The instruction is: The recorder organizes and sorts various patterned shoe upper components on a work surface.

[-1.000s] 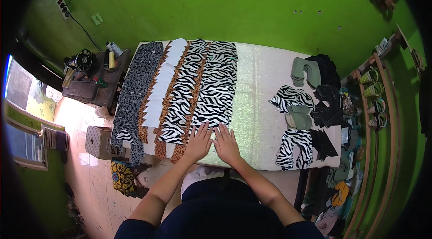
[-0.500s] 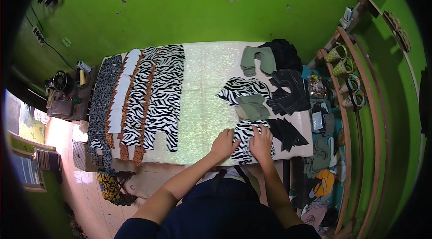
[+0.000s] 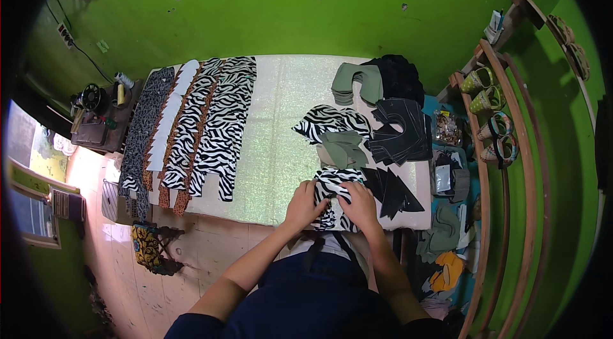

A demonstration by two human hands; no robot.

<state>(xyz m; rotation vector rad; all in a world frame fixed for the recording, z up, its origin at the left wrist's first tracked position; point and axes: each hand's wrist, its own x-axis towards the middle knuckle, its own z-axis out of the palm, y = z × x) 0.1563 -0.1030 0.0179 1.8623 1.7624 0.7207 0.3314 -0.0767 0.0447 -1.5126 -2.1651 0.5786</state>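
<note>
Zebra-print fabric pieces (image 3: 336, 177) lie at the table's near edge, in front of my body. My left hand (image 3: 306, 205) is closed on their left side, with the thumb reaching inward. From the right, my right hand (image 3: 359, 203) grips the same pieces with bent fingers, its thumb close to the left one. The fabric shows between and beyond both hands; how many layers are held is hidden. Just beyond lie green fabric pieces (image 3: 343, 151) and another zebra-print stack (image 3: 329, 123). Black pointed pieces (image 3: 391, 193) lie right of my right hand.
Long rows of zebra, grey, white and orange patterned pieces (image 3: 214, 128) cover the table's left part. At the back right are green curved pieces (image 3: 361, 80) and black cut pieces (image 3: 402, 134). A wooden rack with sandals (image 3: 488, 99) stands right; a sewing machine (image 3: 92, 97) left.
Both hands have drawn inward over the zebra-print pieces, and their thumbs are closer together. The fabric between them looks more gathered. The whole view has shifted slightly.
</note>
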